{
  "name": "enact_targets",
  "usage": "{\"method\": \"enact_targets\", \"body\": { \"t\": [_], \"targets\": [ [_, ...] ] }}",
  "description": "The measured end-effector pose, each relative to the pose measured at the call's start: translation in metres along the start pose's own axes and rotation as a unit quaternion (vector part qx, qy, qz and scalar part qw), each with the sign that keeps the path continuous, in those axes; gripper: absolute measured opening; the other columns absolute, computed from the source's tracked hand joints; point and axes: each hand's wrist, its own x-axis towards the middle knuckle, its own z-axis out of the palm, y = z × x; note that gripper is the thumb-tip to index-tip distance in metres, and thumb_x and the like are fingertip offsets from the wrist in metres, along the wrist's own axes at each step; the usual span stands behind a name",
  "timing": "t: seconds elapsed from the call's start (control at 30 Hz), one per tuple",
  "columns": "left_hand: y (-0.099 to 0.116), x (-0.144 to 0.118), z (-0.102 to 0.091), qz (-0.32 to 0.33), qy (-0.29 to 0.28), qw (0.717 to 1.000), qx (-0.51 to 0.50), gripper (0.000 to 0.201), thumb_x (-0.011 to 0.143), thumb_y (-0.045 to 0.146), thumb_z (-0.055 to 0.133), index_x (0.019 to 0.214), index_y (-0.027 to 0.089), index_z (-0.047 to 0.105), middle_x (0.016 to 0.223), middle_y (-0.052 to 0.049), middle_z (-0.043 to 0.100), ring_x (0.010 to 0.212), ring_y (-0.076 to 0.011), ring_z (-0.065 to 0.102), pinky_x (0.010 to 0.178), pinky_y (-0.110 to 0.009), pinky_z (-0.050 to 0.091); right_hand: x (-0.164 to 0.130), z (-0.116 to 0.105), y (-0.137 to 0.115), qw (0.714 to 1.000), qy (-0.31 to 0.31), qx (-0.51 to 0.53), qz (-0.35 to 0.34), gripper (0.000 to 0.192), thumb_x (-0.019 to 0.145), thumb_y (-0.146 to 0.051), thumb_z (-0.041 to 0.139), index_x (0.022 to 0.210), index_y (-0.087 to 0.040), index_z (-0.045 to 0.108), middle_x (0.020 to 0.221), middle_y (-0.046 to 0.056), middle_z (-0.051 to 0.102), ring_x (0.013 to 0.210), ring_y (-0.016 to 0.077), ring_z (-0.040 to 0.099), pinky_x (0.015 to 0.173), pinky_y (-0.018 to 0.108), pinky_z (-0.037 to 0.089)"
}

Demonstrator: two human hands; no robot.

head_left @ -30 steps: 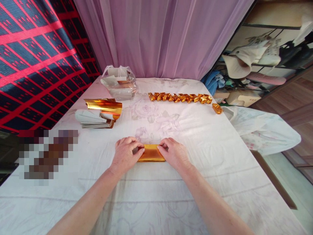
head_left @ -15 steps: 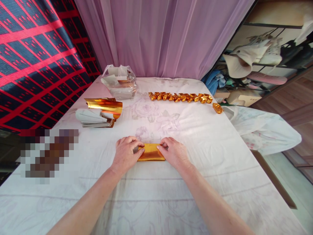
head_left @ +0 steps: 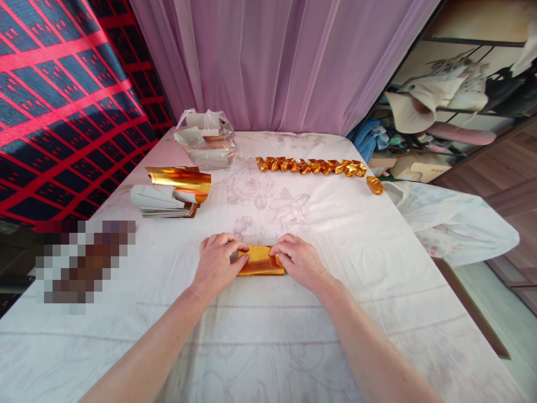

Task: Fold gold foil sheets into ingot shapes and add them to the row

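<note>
the left hand (head_left: 217,262) and the right hand (head_left: 298,261) both rest on a folded strip of gold paper (head_left: 260,262) lying flat on the white cloth (head_left: 268,330) at the near middle of the table, and over the last second almost nothing moves. the strip stays in the same spot, the hands stay at its two ends, and only the fingertips creep a touch closer together across its top, so slightly less gold shows between them than a second ago. both hands are curled, fingers bent down and pressing the paper's left and right ends against the cloth rather than lifting it; the thumbs are hidden under the palms. that stillness reads as a crease being pressed in, judged from the flat, tight look of the strip. further away, on the left, a stack of sheets (head_left: 161,202) with a curled gold sheet (head_left: 181,180) on top sits untouched, a clear bag (head_left: 205,140) stands beyond it, and a row of folded gold pieces (head_left: 310,166) runs across the far side, with one loose piece (head_left: 375,184) at its right end.
</note>
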Motion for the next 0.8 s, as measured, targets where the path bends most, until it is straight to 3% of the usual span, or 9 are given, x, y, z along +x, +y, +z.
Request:
{"method": "enact_targets", "body": {
  "t": [0.3, 0.47, 0.63, 0.8],
  "targets": [
    [0.000, -0.001, 0.001, -0.002, 0.003, 1.000, -0.005, 0.011, 0.078, 0.026, 0.071, 0.086, 0.031, 0.075, 0.098, 0.000, 0.068, 0.101, -0.0249, 0.058, 0.096, -0.044, 0.037, -0.001, -0.010, -0.002, 0.999, -0.036, 0.008, -0.014, 0.030, 0.083, -0.003, 0.050, 0.081, -0.023, 0.073, 0.095, 0.001, 0.069, 0.089, 0.0153, 0.063, 0.082, 0.028, 0.045],
    [0.001, -0.001, 0.000, -0.005, -0.001, 1.000, -0.009, 0.010, 0.078, 0.027, 0.071, 0.086, 0.031, 0.075, 0.099, 0.000, 0.069, 0.102, -0.0250, 0.058, 0.096, -0.044, 0.037, -0.003, -0.015, -0.009, 0.999, -0.050, 0.017, -0.007, 0.019, 0.084, -0.010, 0.057, 0.085, -0.022, 0.072, 0.095, 0.002, 0.069, 0.090, 0.0160, 0.063, 0.083, 0.028, 0.046],
    [0.001, -0.001, 0.000, -0.006, -0.005, 1.000, -0.009, 0.010, 0.079, 0.027, 0.071, 0.087, 0.030, 0.075, 0.100, 0.000, 0.069, 0.102, -0.0251, 0.058, 0.096, -0.045, 0.037, -0.003, -0.016, -0.019, 0.997, -0.067, -0.037, 0.029, 0.008, 0.085, -0.018, 0.064, 0.084, -0.022, 0.071, 0.096, 0.003, 0.067, 0.093, 0.0175, 0.062, 0.082, 0.030, 0.045],
    [0.001, -0.001, 0.000, -0.003, -0.004, 1.000, -0.006, 0.010, 0.079, 0.027, 0.072, 0.087, 0.031, 0.075, 0.100, 0.000, 0.069, 0.101, -0.0245, 0.058, 0.096, -0.044, 0.037, -0.002, -0.015, -0.024, 0.993, -0.091, -0.074, 0.024, 0.013, 0.088, -0.016, 0.061, 0.082, -0.022, 0.070, 0.095, 0.001, 0.066, 0.093, 0.0166, 0.060, 0.079, 0.027, 0.043]
  ]
}}
